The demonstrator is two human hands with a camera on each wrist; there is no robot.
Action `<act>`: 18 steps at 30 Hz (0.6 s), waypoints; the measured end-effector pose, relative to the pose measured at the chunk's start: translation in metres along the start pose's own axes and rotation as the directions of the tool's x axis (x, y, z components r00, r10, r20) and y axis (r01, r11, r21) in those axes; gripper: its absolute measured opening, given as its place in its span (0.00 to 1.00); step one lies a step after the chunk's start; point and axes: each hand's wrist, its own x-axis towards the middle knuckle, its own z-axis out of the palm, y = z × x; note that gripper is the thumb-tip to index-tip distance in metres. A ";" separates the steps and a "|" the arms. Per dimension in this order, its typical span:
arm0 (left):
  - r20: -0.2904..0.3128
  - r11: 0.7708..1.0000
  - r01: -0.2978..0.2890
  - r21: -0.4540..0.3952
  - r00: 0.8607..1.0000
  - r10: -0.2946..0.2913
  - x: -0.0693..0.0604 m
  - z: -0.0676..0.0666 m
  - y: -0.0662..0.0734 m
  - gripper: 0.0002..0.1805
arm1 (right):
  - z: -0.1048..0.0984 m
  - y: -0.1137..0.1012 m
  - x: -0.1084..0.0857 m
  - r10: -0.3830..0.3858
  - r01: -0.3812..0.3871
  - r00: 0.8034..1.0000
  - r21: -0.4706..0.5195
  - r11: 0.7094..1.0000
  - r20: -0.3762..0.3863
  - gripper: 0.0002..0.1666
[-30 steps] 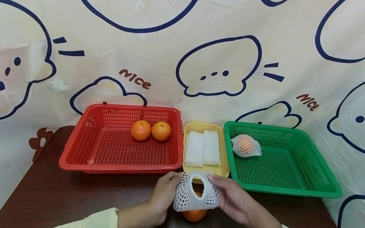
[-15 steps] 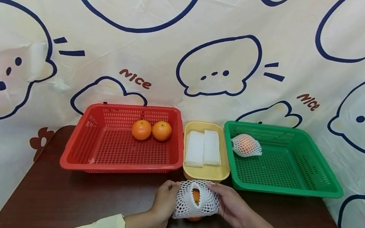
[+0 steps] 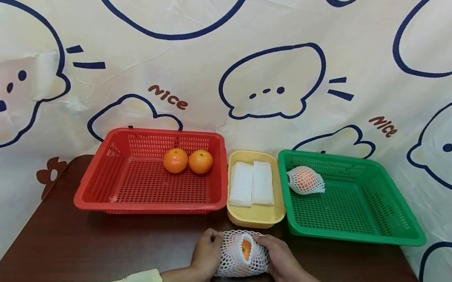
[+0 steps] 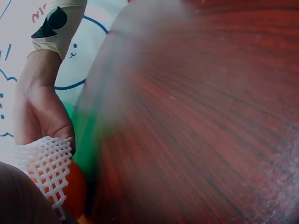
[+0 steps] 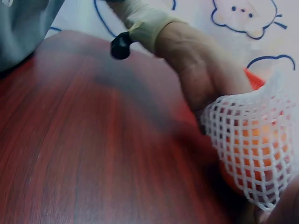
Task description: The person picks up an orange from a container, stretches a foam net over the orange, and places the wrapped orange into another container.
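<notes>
A white foam net [image 3: 231, 259] lies stretched over an orange [image 3: 246, 248] at the table's front middle; the fruit shows through the net's round opening. My left hand [image 3: 207, 257] grips the net's left side, and my right hand [image 3: 280, 264] pinches its right edge, thumb near the opening. In the left wrist view the net [image 4: 52, 163] covers part of the orange [image 4: 77, 191], whose lower side is bare. The right wrist view has the net [image 5: 247, 140] draped around the fruit, with the left hand [image 5: 205, 74] behind it.
Behind the hands stand a red basket [image 3: 147, 207] with two oranges [image 3: 175, 160], a yellow tray [image 3: 251, 222] with folded foam nets [image 3: 242, 184], and a green basket [image 3: 355, 237] holding a netted fruit [image 3: 305, 180]. A patterned cloth hangs behind.
Both hands have moved down toward the table, bringing the net lower over the orange. The fruit, seen below the net before, is now mostly covered in the head view.
</notes>
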 end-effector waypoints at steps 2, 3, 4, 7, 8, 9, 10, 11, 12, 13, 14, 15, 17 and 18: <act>-0.003 1.000 -0.007 0.024 1.000 0.007 0.001 0.002 -0.002 0.11 | 0.003 0.004 0.002 -0.010 0.009 0.998 -0.022 1.000 -0.060 0.22; -0.005 0.999 -0.013 0.037 1.000 0.014 0.001 0.002 -0.003 0.10 | 0.005 0.006 0.003 -0.021 0.018 0.996 -0.032 0.999 -0.086 0.19; -0.005 0.999 -0.018 0.048 1.000 0.018 0.001 0.003 -0.003 0.10 | 0.006 0.008 0.003 -0.030 0.026 0.993 -0.041 0.999 -0.110 0.16; -0.010 0.995 -0.039 0.090 0.999 0.040 0.001 0.004 -0.003 0.09 | 0.009 0.011 0.003 -0.072 0.061 0.984 -0.071 0.996 -0.164 0.14; -0.016 0.993 -0.052 0.110 0.998 0.054 0.001 0.004 -0.004 0.09 | 0.010 0.012 0.003 -0.086 0.073 0.980 -0.080 0.994 -0.177 0.14; -0.021 0.989 -0.062 0.131 0.998 0.066 0.001 0.004 -0.004 0.09 | 0.011 0.012 0.003 -0.102 0.085 0.976 -0.095 0.992 -0.190 0.14; -0.024 0.986 -0.072 0.153 0.997 0.077 0.001 0.005 -0.004 0.09 | 0.012 0.012 0.002 -0.115 0.094 0.972 -0.111 0.989 -0.204 0.15; -0.028 0.981 -0.082 0.176 0.996 0.088 0.001 0.005 -0.005 0.09 | 0.012 0.012 0.002 -0.130 0.103 0.968 -0.132 0.986 -0.217 0.15; -0.031 0.977 -0.090 0.195 0.995 0.098 0.001 0.006 -0.005 0.08 | 0.013 0.012 0.002 -0.142 0.110 0.964 -0.149 0.983 -0.226 0.15; -0.033 0.973 -0.092 0.211 0.994 0.101 0.001 0.006 -0.006 0.08 | 0.013 0.012 0.002 -0.151 0.114 0.960 -0.164 0.980 -0.234 0.15; -0.035 0.969 -0.095 0.227 0.994 0.106 0.001 0.007 -0.006 0.08 | 0.014 0.013 0.002 -0.161 0.121 0.957 -0.174 0.977 -0.241 0.14; -0.032 0.968 -0.092 0.234 0.994 0.103 0.002 0.007 -0.007 0.08 | 0.015 0.013 0.002 -0.169 0.125 0.954 -0.184 0.975 -0.247 0.13; -0.029 0.966 -0.093 0.240 0.994 0.103 0.002 0.008 -0.007 0.08 | 0.017 0.013 0.002 -0.178 0.130 0.950 -0.193 0.973 -0.258 0.12; -0.027 0.966 -0.096 0.238 0.994 0.106 0.002 0.008 -0.007 0.08 | 0.017 0.013 0.003 -0.179 0.132 0.949 -0.190 0.973 -0.259 0.12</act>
